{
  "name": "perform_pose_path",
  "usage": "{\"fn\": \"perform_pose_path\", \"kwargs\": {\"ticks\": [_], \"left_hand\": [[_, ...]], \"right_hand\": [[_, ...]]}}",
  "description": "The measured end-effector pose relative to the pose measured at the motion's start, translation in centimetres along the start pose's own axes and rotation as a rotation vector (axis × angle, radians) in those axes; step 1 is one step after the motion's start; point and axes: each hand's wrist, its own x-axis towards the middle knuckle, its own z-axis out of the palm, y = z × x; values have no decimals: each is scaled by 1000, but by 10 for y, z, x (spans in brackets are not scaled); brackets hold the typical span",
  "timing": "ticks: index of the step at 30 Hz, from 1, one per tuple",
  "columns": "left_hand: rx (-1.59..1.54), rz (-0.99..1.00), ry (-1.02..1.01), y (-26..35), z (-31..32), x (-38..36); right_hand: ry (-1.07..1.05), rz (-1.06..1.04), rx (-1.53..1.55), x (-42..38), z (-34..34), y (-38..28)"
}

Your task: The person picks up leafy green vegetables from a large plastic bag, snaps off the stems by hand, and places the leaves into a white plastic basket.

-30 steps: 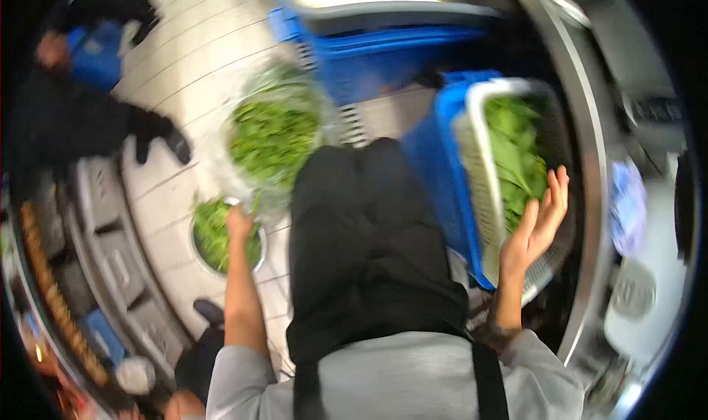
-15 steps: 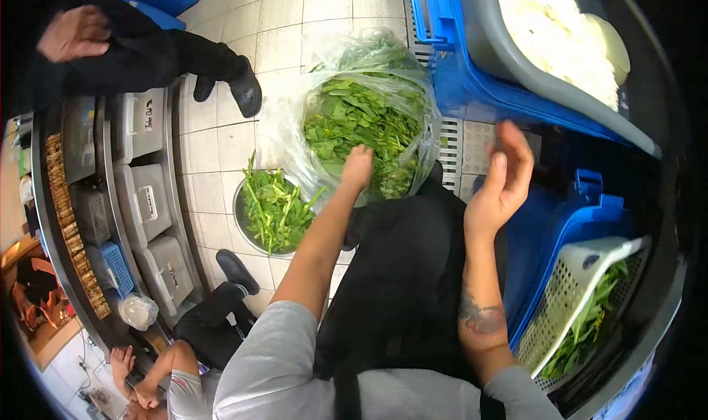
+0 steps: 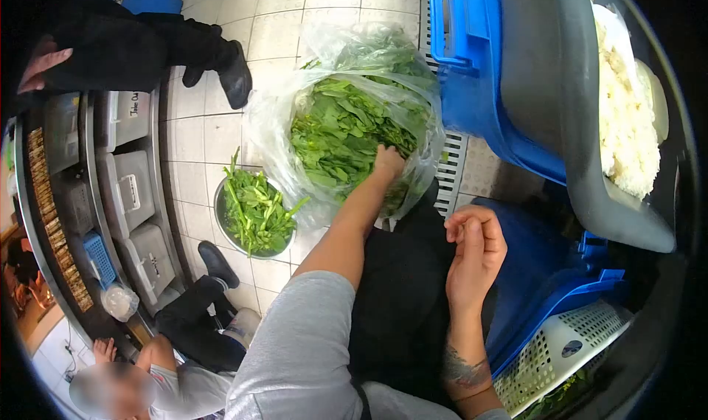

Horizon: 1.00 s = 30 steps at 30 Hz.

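A clear plastic bag (image 3: 269, 136) stands open on the floor, filled with leafy greens (image 3: 335, 129). My left hand (image 3: 389, 162) reaches down into it, its fingers curled into the greens at the near right side. Fingertips there are hidden among the leaves. My right hand (image 3: 476, 258) hovers beside my knee, fingers bent in towards the thumb, and no object shows in it. Left of the bag, a round metal bowl (image 3: 221, 212) holds cut green stalks and leaves (image 3: 258, 213).
Blue bins (image 3: 479, 95) line the right side. A grey tub (image 3: 546, 73) with white shredded food (image 3: 623, 114) and a pale perforated basket (image 3: 542, 353) rest there. Shelves with lidded boxes (image 3: 129, 191) run along the left. One person's legs (image 3: 199, 47) stand far left; another person (image 3: 188, 390) is lower left.
My left hand has shifted right and slightly nearer within the bag's greens. My right hand has come lower and left, its fingers curling in. The whole view has turned a little.
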Motion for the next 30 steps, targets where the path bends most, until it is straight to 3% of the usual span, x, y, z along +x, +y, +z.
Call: {"fn": "perform_pose_path", "kwargs": {"ticks": [2,5,8,11,14,20,23,27,28,30], "left_hand": [[154,93,-47,-5,-11,-13],[55,128,132,-19,-6,-27],[54,135,631,-45,-6,-58],[-62,50,769,-73,-44,-113],[-293,-52,693,-111,-62,-158],[-654,-320,1092,-154,-71,-249],[-541,-430,958,-154,-63,-271],[-162,-929,569,-114,-53,-255],[-141,-941,382,-115,-50,-242],[-186,-887,311,-103,-46,-223]], "right_hand": [[-25,20,-2,0,2,0],[-40,49,-31,0,3,-1],[-44,42,-58,-1,2,0],[6,52,6,-2,3,1],[4,63,9,-2,1,7],[31,10,-38,-3,-1,18],[37,-86,-5,-8,3,30],[19,-75,-134,-21,1,32],[1,-41,-120,-24,1,29],[10,-18,-96,-25,3,18]]}}
